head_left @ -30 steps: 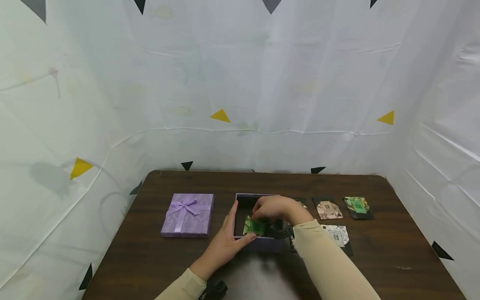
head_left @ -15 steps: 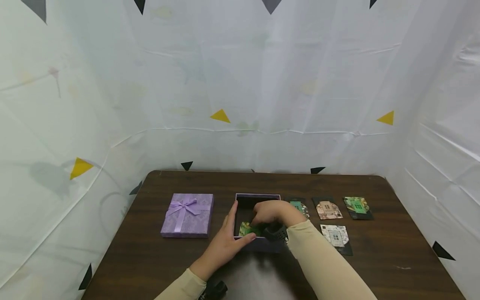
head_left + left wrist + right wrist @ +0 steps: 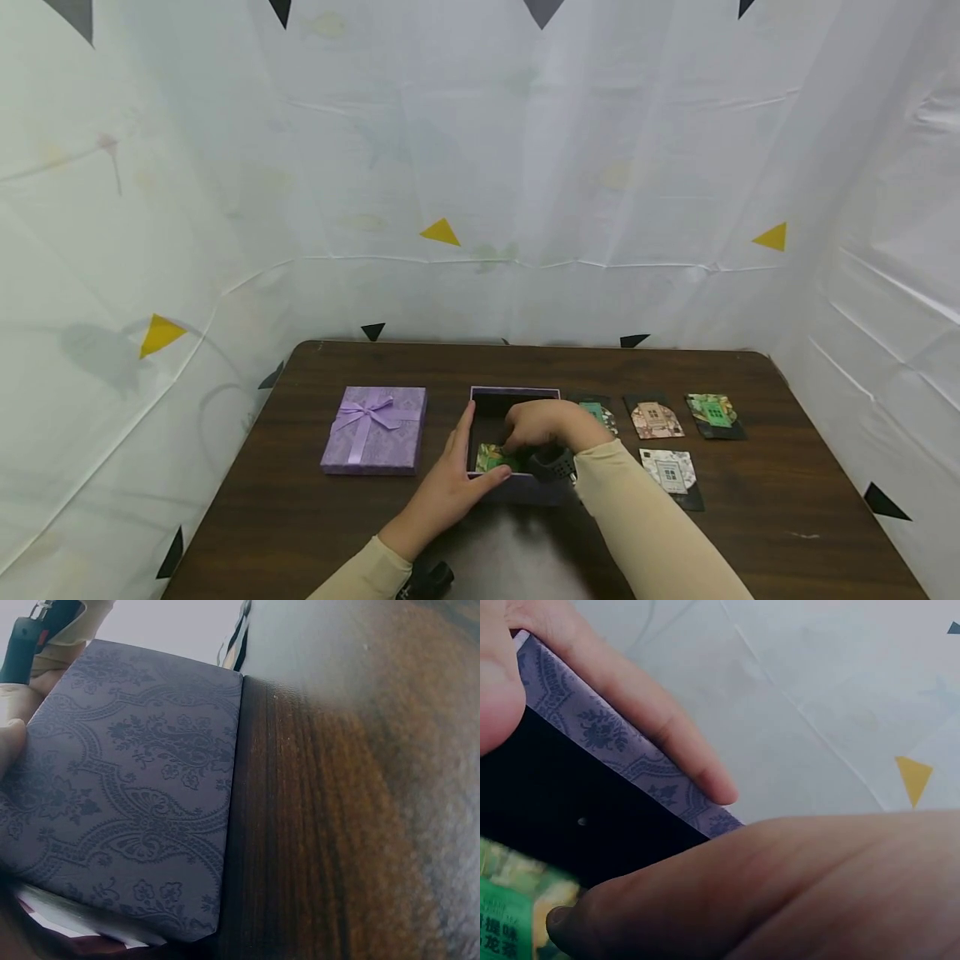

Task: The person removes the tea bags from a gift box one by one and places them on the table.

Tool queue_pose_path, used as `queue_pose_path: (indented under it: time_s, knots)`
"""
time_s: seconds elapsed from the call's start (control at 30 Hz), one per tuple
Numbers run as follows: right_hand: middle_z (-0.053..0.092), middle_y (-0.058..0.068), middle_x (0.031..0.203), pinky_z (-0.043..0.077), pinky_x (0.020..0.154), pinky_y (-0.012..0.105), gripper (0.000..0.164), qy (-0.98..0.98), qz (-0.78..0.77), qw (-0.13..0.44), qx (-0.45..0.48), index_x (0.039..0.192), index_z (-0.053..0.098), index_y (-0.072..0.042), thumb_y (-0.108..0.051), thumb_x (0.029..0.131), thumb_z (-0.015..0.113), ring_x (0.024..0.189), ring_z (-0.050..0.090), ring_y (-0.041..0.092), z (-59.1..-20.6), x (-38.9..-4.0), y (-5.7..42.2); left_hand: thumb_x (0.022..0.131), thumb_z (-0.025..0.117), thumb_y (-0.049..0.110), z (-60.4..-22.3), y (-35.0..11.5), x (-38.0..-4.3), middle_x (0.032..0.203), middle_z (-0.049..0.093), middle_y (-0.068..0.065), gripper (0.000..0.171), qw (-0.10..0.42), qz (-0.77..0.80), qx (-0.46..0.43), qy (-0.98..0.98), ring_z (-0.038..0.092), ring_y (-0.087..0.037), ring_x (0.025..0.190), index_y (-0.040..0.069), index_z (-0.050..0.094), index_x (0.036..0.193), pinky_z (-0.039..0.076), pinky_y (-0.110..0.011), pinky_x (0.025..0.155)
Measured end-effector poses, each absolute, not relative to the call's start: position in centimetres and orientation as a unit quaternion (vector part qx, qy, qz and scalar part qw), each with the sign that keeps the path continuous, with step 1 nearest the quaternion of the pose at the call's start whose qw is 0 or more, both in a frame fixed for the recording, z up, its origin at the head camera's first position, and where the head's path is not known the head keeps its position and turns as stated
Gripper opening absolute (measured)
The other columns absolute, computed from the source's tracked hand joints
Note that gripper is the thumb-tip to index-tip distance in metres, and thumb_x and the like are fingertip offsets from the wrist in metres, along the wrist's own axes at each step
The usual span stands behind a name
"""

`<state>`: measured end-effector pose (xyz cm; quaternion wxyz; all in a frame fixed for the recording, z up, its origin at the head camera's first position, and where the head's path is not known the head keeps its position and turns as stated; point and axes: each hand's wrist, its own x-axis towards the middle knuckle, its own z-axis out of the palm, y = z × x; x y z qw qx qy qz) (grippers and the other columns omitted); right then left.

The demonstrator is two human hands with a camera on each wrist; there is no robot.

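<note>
An open purple gift box (image 3: 525, 493) with a dark inside stands in the middle of the table. My left hand (image 3: 447, 492) steadies its near left corner, fingers straight along the outer left wall and thumb over the front rim. The patterned wall of the box (image 3: 142, 787) fills much of the left wrist view. Inside the box, my right hand (image 3: 546, 422) has curled fingers at a green tea packet (image 3: 490, 457). In the right wrist view a fingertip touches the edge of that tea packet (image 3: 502, 919); the other fingers' grip is hidden.
Left of the box lies a lilac lid (image 3: 405, 446) with a ribbon bow. On the right lie a teal packet (image 3: 592, 410), a pink packet (image 3: 656, 418), a green-and-yellow packet (image 3: 714, 412) and a white packet (image 3: 670, 473). A white curtain (image 3: 525, 167) hangs behind the table (image 3: 787, 500).
My right hand has moved slightly down into the box, taking the green tea packet lower and toward the near left corner. My left hand stays put.
</note>
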<state>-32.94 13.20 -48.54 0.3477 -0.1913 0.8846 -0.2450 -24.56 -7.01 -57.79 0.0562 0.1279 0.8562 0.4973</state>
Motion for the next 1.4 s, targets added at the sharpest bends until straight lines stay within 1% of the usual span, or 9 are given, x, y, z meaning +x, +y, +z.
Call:
queue_pose_path:
  time_s: [0.2, 0.3, 0.4, 0.5, 0.8, 0.97, 1.1, 1.23, 1.4]
  knots:
    - [0.077, 0.01, 0.125, 0.061, 0.098, 0.049, 0.039, 0.882, -0.253, 0.346, -0.195, 0.131, 0.075, 0.001, -0.018, 0.097, 0.078, 0.106, 0.071, 0.023, -48.5, -32.9, 13.4, 0.097, 0.075, 0.064, -57.7, -7.0, -24.6, 0.18, 0.024, -0.013, 0.109, 0.055, 0.499, 0.128, 0.855, 0.058, -0.045, 0.142, 0.051, -0.002, 0.173, 0.051, -0.07, 0.107]
    - [0.076, 0.005, 0.111, 0.062, 0.086, 0.041, 0.026, 0.877, -0.259, 0.348, -0.206, 0.12, 0.079, -0.001, -0.013, 0.097, 0.077, 0.093, 0.067, 0.017, -48.5, -32.9, 13.5, 0.097, 0.075, 0.064, -57.8, -7.0, -24.6, 0.18, 0.024, -0.014, 0.109, 0.054, 0.499, 0.127, 0.856, 0.061, -0.044, 0.139, 0.051, -0.002, 0.173, 0.053, -0.069, 0.106]
    - [0.065, -0.002, 0.084, 0.05, 0.065, 0.031, 0.002, 0.87, -0.273, 0.348, -0.217, 0.096, 0.078, -0.005, -0.006, 0.095, 0.076, 0.071, 0.054, 0.012, -48.6, -32.7, 13.5, 0.097, 0.075, 0.064, -57.9, -7.0, -24.6, 0.179, 0.026, -0.015, 0.11, 0.051, 0.496, 0.128, 0.857, 0.063, -0.041, 0.134, 0.051, -0.002, 0.173, 0.054, -0.066, 0.104]
    - [0.052, -0.004, 0.07, 0.037, 0.056, 0.029, 0.017, 0.865, -0.284, 0.346, -0.228, 0.08, 0.07, -0.009, -0.001, 0.094, 0.074, 0.06, 0.042, 0.011, -48.8, -32.6, 13.5, 0.097, 0.075, 0.064, -57.9, -7.0, -24.6, 0.178, 0.028, -0.015, 0.11, 0.05, 0.494, 0.13, 0.858, 0.065, -0.039, 0.13, 0.051, -0.002, 0.173, 0.055, -0.065, 0.102]
    - [0.052, -0.006, 0.074, 0.04, 0.061, 0.03, 0.019, 0.854, -0.326, 0.328, -0.238, 0.08, 0.064, -0.015, -0.011, 0.098, 0.069, 0.065, 0.046, 0.012, -49.2, -32.6, 13.9, 0.096, 0.075, 0.066, -57.8, -6.9, -24.6, 0.176, 0.032, -0.016, 0.111, 0.051, 0.494, 0.127, 0.859, 0.065, -0.039, 0.13, 0.047, -0.002, 0.174, 0.055, -0.065, 0.103]
    - [0.052, -0.004, 0.079, 0.041, 0.065, 0.03, 0.018, 0.828, -0.403, 0.32, -0.225, 0.088, 0.061, -0.013, -0.017, 0.106, 0.061, 0.067, 0.045, 0.013, -49.4, -32.7, 14.4, 0.096, 0.076, 0.065, -57.9, -6.9, -24.8, 0.167, 0.041, -0.016, 0.112, 0.044, 0.5, 0.13, 0.855, 0.065, -0.03, 0.122, 0.044, 0.0, 0.175, 0.056, -0.057, 0.101]
    - [0.062, -0.003, 0.088, 0.046, 0.062, 0.03, 0.01, 0.807, -0.455, 0.299, -0.228, 0.111, 0.064, -0.01, -0.019, 0.11, 0.059, 0.064, 0.048, 0.013, -49.7, -32.5, 14.9, 0.095, 0.075, 0.067, -57.9, -6.8, -24.9, 0.167, 0.04, -0.015, 0.113, 0.047, 0.505, 0.127, 0.852, 0.065, -0.028, 0.123, 0.045, -0.002, 0.175, 0.056, -0.055, 0.103]
    - [0.071, 0.0, 0.098, 0.051, 0.055, 0.032, 0.025, 0.809, -0.478, 0.251, -0.233, 0.13, 0.059, -0.016, -0.029, 0.11, 0.068, 0.056, 0.05, 0.016, -49.7, -31.9, 15.5, 0.095, 0.074, 0.069, -57.8, -6.9, -24.8, 0.171, 0.036, -0.014, 0.112, 0.055, 0.505, 0.122, 0.853, 0.063, -0.031, 0.131, 0.047, -0.003, 0.174, 0.055, -0.059, 0.107]
    - [0.072, 0.006, 0.112, 0.056, 0.083, 0.034, 0.034, 0.807, -0.505, 0.158, -0.262, 0.137, 0.059, -0.02, -0.026, 0.107, 0.074, 0.085, 0.065, 0.014, -49.9, -30.7, 16.5, 0.095, 0.074, 0.07, -57.8, -6.9, -24.7, 0.175, 0.033, -0.014, 0.111, 0.058, 0.502, 0.118, 0.855, 0.059, -0.039, 0.141, 0.048, -0.002, 0.174, 0.051, -0.066, 0.11]
